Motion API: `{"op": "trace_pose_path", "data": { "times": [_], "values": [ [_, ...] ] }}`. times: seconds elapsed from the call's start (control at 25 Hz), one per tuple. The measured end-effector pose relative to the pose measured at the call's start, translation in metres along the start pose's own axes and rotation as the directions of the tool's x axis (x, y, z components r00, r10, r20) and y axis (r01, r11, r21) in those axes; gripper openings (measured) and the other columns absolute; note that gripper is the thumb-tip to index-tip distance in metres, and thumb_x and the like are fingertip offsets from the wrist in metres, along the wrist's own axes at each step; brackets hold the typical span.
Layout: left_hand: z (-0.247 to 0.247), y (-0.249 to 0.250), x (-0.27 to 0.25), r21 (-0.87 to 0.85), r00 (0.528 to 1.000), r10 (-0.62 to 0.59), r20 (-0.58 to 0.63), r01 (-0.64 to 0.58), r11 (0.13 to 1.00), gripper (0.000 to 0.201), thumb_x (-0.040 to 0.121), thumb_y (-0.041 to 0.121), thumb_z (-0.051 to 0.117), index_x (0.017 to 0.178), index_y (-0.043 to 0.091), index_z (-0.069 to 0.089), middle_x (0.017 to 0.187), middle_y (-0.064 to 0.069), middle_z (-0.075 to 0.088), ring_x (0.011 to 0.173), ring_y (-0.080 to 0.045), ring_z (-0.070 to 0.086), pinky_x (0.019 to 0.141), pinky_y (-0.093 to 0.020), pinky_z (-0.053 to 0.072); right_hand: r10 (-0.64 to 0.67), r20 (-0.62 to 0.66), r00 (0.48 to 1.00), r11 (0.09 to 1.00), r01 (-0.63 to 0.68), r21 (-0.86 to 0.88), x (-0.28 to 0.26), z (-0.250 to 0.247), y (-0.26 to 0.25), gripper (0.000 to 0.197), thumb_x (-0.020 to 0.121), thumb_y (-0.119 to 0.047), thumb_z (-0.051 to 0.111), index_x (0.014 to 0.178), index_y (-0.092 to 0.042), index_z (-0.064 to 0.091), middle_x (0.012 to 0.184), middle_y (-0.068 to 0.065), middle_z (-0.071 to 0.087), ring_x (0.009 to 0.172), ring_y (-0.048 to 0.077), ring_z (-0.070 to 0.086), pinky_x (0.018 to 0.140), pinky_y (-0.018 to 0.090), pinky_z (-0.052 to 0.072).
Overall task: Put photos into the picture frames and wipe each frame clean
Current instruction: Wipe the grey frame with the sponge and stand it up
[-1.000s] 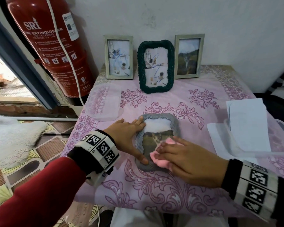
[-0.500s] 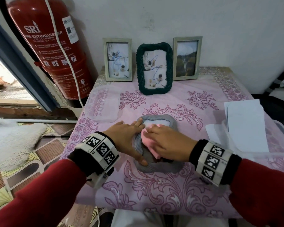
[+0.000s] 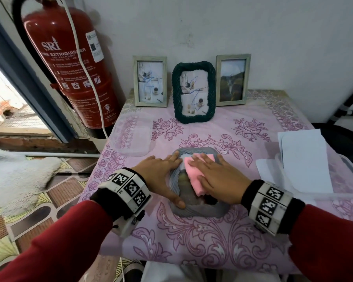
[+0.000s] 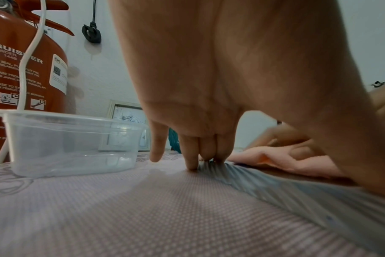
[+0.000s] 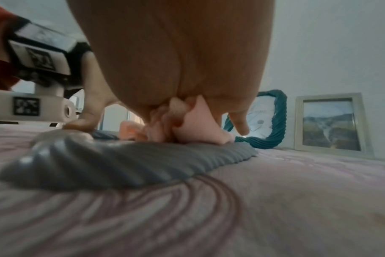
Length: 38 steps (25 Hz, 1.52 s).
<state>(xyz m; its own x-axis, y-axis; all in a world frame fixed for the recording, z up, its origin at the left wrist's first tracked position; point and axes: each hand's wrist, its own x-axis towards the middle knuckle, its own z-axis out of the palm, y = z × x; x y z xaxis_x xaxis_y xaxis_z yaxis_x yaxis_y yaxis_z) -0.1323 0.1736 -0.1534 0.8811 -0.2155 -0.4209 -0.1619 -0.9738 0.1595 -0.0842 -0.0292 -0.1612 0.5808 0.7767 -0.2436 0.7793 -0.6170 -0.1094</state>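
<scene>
A grey ribbed picture frame (image 3: 200,209) lies flat on the pink tablecloth with a photo in it. My left hand (image 3: 161,174) rests flat on its left edge, fingers straight and thumb on the lower left corner. With straight fingers my right hand (image 3: 216,178) presses a pink cloth (image 3: 193,176) onto the upper glass. The right wrist view has the cloth (image 5: 187,128) bunched under my palm on the grey frame (image 5: 143,160). At the back wall stand a pale frame (image 3: 150,81), a dark green frame (image 3: 193,92) and another pale frame (image 3: 232,79), each holding a photo.
A clear plastic container (image 3: 130,137) sits left of the grey frame, close to my left fingers. A red fire extinguisher (image 3: 73,64) hangs at the table's back left. White papers (image 3: 306,159) lie in a clear tray at the right edge.
My right hand has slid the pink cloth from the lower part of the grey frame up to its top. The left hand has stayed on the left edge.
</scene>
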Motion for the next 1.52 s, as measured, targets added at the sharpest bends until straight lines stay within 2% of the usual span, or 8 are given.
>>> {"op": "trace_pose_path", "data": {
  "times": [0.2, 0.4, 0.64, 0.88, 1.08, 1.16, 1.32, 1.52],
  "values": [
    [-0.002, 0.003, -0.002, 0.008, 1.0, -0.015, 0.005, 0.015, 1.0, 0.126, 0.054, 0.077, 0.066, 0.15, 0.026, 0.003, 0.159, 0.007, -0.005, 0.143, -0.013, 0.021, 0.118, -0.04, 0.011, 0.057, -0.139, 0.989, 0.937, -0.005, 0.348, 0.002, -0.004, -0.002, 0.037, 0.098, -0.03, 0.036, 0.133, -0.018, 0.044, 0.145, 0.0, 0.039, 0.135, 0.018, 0.025, 0.11, 0.033, 0.017],
    [-0.003, 0.006, -0.004, 0.024, 0.999, -0.038, -0.003, 0.038, 0.999, 0.126, 0.056, 0.077, 0.066, 0.15, 0.026, 0.0, 0.159, 0.005, -0.006, 0.146, -0.012, 0.007, 0.117, -0.043, 0.0, 0.274, -0.396, 0.877, 0.762, 0.054, 0.645, -0.002, -0.011, 0.002, 0.009, 0.085, -0.006, 0.062, 0.093, -0.006, 0.065, 0.099, 0.004, 0.045, 0.078, 0.01, 0.05, 0.068, 0.009, 0.042],
    [-0.005, 0.014, -0.007, -0.029, 0.997, -0.016, -0.074, 0.014, 0.999, 0.12, 0.059, 0.069, 0.071, 0.15, 0.028, 0.003, 0.159, 0.0, -0.004, 0.146, -0.016, -0.01, 0.115, -0.044, -0.013, 0.344, -0.369, 0.863, 0.796, -0.06, 0.602, -0.009, -0.009, 0.013, 0.023, 0.081, -0.015, 0.068, 0.102, -0.011, 0.059, 0.102, 0.002, 0.043, 0.094, 0.012, 0.044, 0.086, 0.021, 0.038],
    [-0.003, 0.024, -0.015, -0.328, 0.968, -0.024, -0.248, -0.061, 0.943, 0.066, 0.081, 0.052, 0.062, 0.137, 0.023, 0.044, 0.144, -0.005, 0.044, 0.132, -0.021, 0.041, 0.112, -0.037, 0.029, 0.426, -0.312, 0.849, 0.69, -0.081, 0.72, -0.016, -0.004, 0.018, 0.027, 0.085, -0.014, 0.064, 0.107, 0.0, 0.056, 0.076, -0.01, 0.048, 0.068, -0.004, 0.043, 0.06, 0.004, 0.035],
    [0.003, 0.038, -0.01, -0.53, 0.867, -0.346, -0.358, 0.115, 0.84, 0.046, 0.093, 0.041, 0.05, 0.06, 0.008, 0.047, 0.059, -0.005, 0.044, 0.056, -0.017, 0.04, 0.05, -0.019, 0.029, 0.512, -0.222, 0.829, 0.638, -0.195, 0.745, -0.014, 0.002, 0.02, 0.035, 0.084, -0.03, 0.066, 0.093, 0.004, 0.063, 0.08, 0.014, 0.063, 0.077, 0.015, 0.053, 0.06, 0.02, 0.033],
    [0.007, 0.039, -0.007, -0.547, 0.889, -0.332, -0.316, 0.115, 0.829, 0.039, 0.091, 0.039, 0.054, 0.072, 0.004, 0.056, 0.067, -0.007, 0.05, 0.063, -0.018, 0.045, 0.058, -0.024, 0.034, 0.494, -0.202, 0.846, 0.617, -0.177, 0.767, -0.013, 0.002, 0.018, 0.04, 0.082, -0.029, 0.069, 0.077, 0.011, 0.065, 0.069, 0.024, 0.061, 0.069, 0.018, 0.053, 0.054, 0.02, 0.032],
    [0.013, 0.045, -0.006, -0.731, 0.881, -0.329, -0.341, -0.027, 0.682, 0.018, 0.09, 0.023, 0.058, 0.095, 0.009, 0.05, 0.081, 0.0, 0.053, 0.072, -0.014, 0.047, 0.065, -0.024, 0.038, 0.499, -0.199, 0.843, 0.555, -0.135, 0.821, -0.011, -0.002, 0.013, 0.009, 0.08, -0.018, 0.071, 0.082, -0.01, 0.066, 0.066, -0.008, 0.058, 0.077, 0.013, 0.056, 0.068, 0.018, 0.038],
    [0.016, 0.048, -0.006, -0.91, 0.85, -0.402, -0.339, -0.188, 0.369, 0.012, 0.093, 0.011, 0.051, 0.094, 0.01, 0.039, 0.084, -0.013, 0.05, 0.072, -0.018, 0.047, 0.064, -0.027, 0.039, 0.478, -0.144, 0.866, 0.319, -0.019, 0.947, -0.012, -0.007, 0.006, 0.011, 0.089, -0.01, 0.059, 0.095, -0.01, 0.05, 0.089, 0.012, 0.06, 0.083, 0.023, 0.058, 0.082, 0.043, 0.051]
  ]
}}
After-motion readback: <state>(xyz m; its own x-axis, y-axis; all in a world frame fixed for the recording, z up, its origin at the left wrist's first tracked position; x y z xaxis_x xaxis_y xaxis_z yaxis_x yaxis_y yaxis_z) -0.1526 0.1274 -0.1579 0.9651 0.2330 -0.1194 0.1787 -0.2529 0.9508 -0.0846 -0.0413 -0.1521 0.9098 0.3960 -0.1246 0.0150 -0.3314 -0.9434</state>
